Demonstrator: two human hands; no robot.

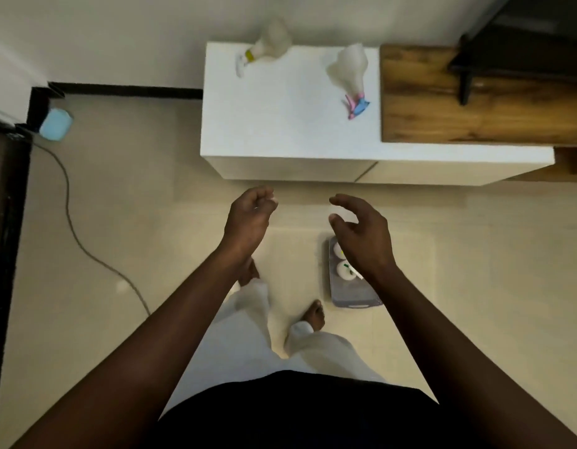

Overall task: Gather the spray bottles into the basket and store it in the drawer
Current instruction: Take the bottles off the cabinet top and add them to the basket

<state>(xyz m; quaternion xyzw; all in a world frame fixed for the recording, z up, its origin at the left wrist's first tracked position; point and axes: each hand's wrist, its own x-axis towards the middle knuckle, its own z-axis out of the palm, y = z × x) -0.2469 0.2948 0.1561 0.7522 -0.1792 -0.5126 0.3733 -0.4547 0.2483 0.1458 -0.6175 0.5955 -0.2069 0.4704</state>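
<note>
Two translucent white spray bottles stand on the white cabinet (280, 124): the yellow-collared bottle (269, 43) far left, the pink-and-blue-nozzled bottle (352, 68) far right. On the floor, the grey basket (353, 291) holds two more white bottles. Left hand (248, 218) and right hand (361, 236) hover empty, fingers loosely curled. No readable labels.

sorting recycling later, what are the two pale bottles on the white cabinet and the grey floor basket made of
Bottle with yellow collar and bottle with pink-blue trigger: likely translucent frosted plastic, cloudy bodies. Grey basket: probably matte plastic, with smooth rounded walls.
</note>
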